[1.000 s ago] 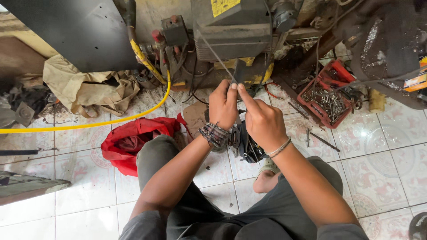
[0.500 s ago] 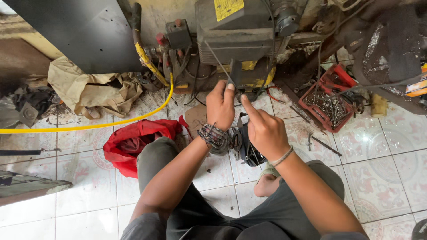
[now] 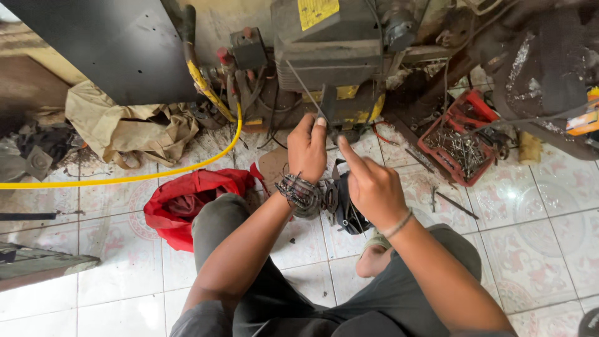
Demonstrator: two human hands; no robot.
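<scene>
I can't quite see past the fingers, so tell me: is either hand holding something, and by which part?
The left hand pinches a thin dark metal rod at its lower end; the rod slants up toward the machine. The right hand points a finger there, holding nothing visible.

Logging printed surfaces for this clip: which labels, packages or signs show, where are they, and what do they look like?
Yellow label: rectangular sticker on the dark machine, top centre, above the left hand.
Orange-and-yellow package: small box at the right edge, partly cut off.
No screens or signs show.
</scene>
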